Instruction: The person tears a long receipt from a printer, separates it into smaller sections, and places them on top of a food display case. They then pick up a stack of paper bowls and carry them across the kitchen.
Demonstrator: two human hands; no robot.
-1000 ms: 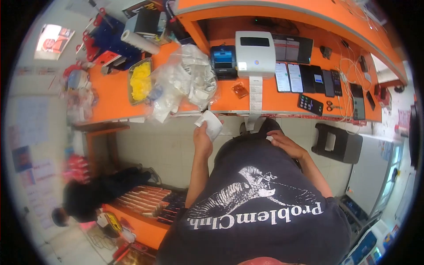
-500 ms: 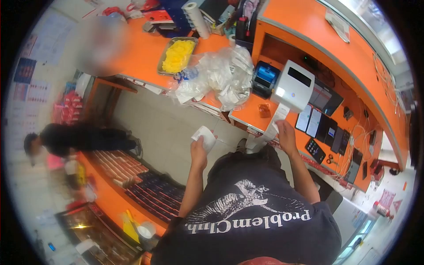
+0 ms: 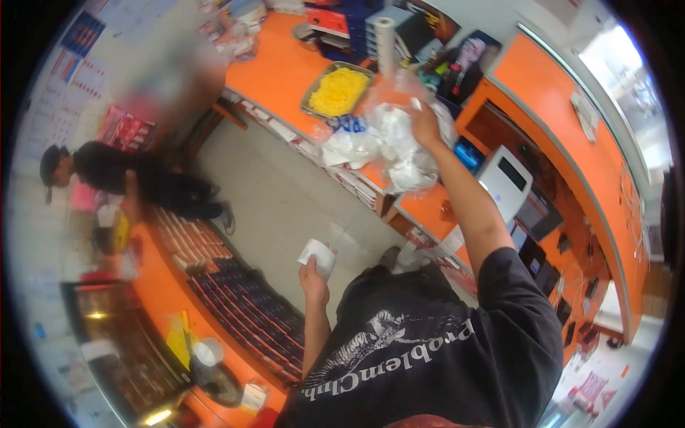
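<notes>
My left hand is closed around a folded wad of white paper, held low in front of my body above the floor. My right arm reaches out over the orange counter, and my right hand rests at the top of a clear plastic bag with crumpled white material in it. Its fingers are curled, with a white bit beside the fingertips; what they grip is not clear. A metal tray of yellow food stands just left of the bag. Behind my forearm is a white label printer.
Several phones and tangled cables lie on the right counter. A paper roll stands upright behind the tray. Another person in dark clothes stands at left, near rows of boxed packets. A white strip hangs at the counter edge.
My right hand has left the paper strip at the printer and moved up and left to the plastic bag. My left hand still holds the white paper. The view has turned and shifted.
</notes>
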